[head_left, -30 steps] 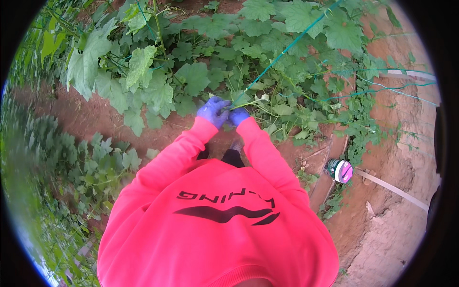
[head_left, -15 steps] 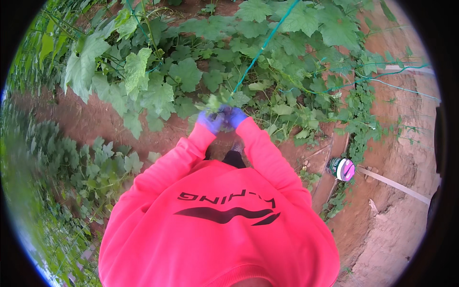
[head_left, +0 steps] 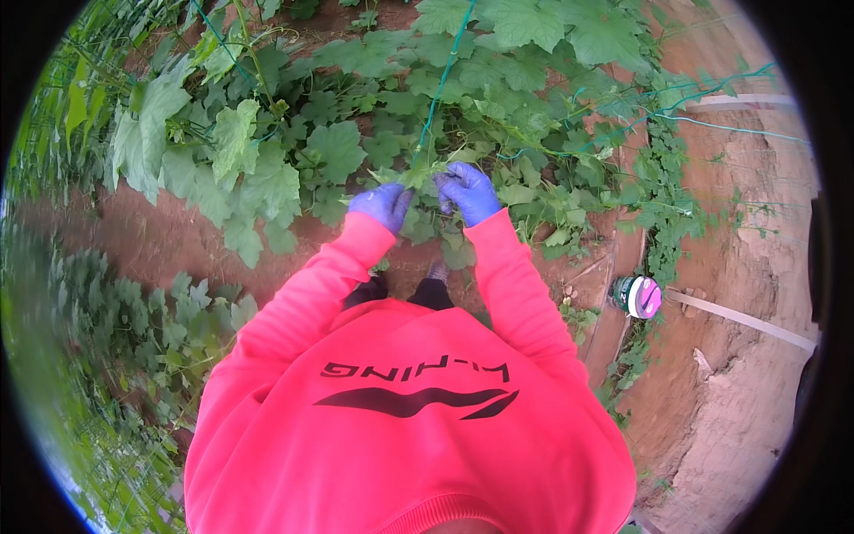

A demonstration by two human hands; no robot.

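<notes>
Both my hands wear blue-purple gloves and are held out in front of me, a small gap apart. My left hand (head_left: 382,205) is closed, its fingertips pinched at the edge of a leafy vine shoot (head_left: 416,178). Across from it, my right hand (head_left: 469,193) has its fingers curled in by the same leaves; what they grip is too small to make out. A green string (head_left: 443,80) runs down from the top of the view to the shoot between my hands.
Broad-leaved vines (head_left: 338,149) spread ahead and to both sides. Thin teal strings (head_left: 712,89) cross at the upper right. On my right, a jar with a pink and white lid (head_left: 642,297) stands by a board edge, near a pale strip (head_left: 743,320) on bare soil.
My hands were close together and have moved apart, the right one going right and slightly up. The leafy shoot now shows between them. The string hangs more upright.
</notes>
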